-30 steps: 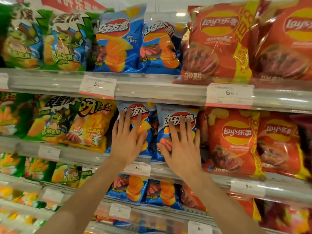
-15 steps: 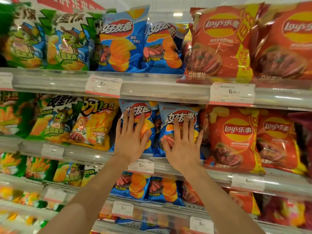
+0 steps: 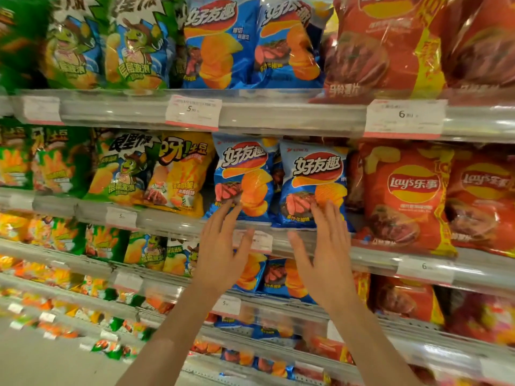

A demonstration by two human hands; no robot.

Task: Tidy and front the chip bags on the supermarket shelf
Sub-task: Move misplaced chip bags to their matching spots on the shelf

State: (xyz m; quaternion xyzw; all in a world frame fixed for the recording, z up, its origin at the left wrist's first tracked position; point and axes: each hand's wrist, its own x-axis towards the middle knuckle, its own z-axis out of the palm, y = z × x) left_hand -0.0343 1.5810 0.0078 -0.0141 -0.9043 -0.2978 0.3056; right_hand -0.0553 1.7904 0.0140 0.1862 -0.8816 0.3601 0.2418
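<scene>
Two blue chip bags stand upright side by side on the middle shelf, the left blue bag (image 3: 243,176) and the right blue bag (image 3: 313,182), both facing front. My left hand (image 3: 223,252) is just below the left bag, fingers spread, its fingertips at the bag's bottom edge. My right hand (image 3: 324,252) is below the right bag, fingers apart, fingertips touching its lower part. Neither hand grips anything. Both hands cover part of the shelf rail (image 3: 172,222) and a price tag.
Red Lay's bags (image 3: 407,196) stand right of the blue ones; a yellow bag (image 3: 181,174) and green bags (image 3: 122,168) stand to the left. More blue bags (image 3: 220,43) fill the shelf above and the shelf below. Price tags (image 3: 193,112) line each rail.
Both hands have dropped from lying flat on the fronts of the two blue bags to just below them. The view has tilted downward.
</scene>
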